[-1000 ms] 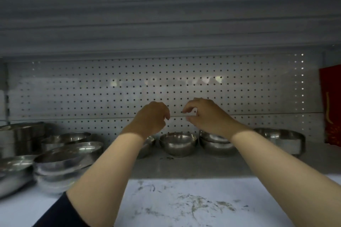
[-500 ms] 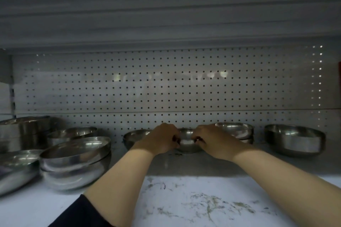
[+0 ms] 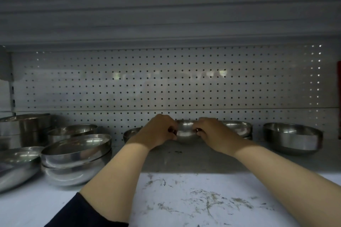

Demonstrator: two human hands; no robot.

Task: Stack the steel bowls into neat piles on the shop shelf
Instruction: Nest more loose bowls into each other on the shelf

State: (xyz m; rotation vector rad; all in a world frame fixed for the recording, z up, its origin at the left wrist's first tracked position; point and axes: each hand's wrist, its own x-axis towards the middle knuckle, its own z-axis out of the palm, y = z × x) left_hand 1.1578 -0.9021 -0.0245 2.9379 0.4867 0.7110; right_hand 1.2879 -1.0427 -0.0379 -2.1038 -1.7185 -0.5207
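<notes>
From the head camera, both arms reach deep into a shop shelf point(image 3: 184, 199) whose white surface is scuffed with dark marks near the front. The left hand point(image 3: 156, 131) and the right hand point(image 3: 215, 133) close on opposite sides of a small steel bowl point(image 3: 185, 131) at the back of the shelf, just in front of the perforated back panel point(image 3: 166, 83) — fingers curled around its rim and wall, the bowl upright between them. Whether its base touches the shelf cannot be told. Just behind the left hand a second bowl point(image 3: 132, 132) shows only in part. Beside the right hand stands a short pile of bowls point(image 3: 239, 128), and further right, apart from it, a wider single bowl point(image 3: 292, 137). On the left side sit two large nested bowls point(image 3: 75, 156) near the front, with another big bowl point(image 3: 16, 164) at the frame's edge — behind them a medium bowl point(image 3: 72, 131) and a tall pile of straight-sided steel pots point(image 3: 24, 128). A dark sleeve point(image 3: 81, 212) covers the left upper arm.
</notes>
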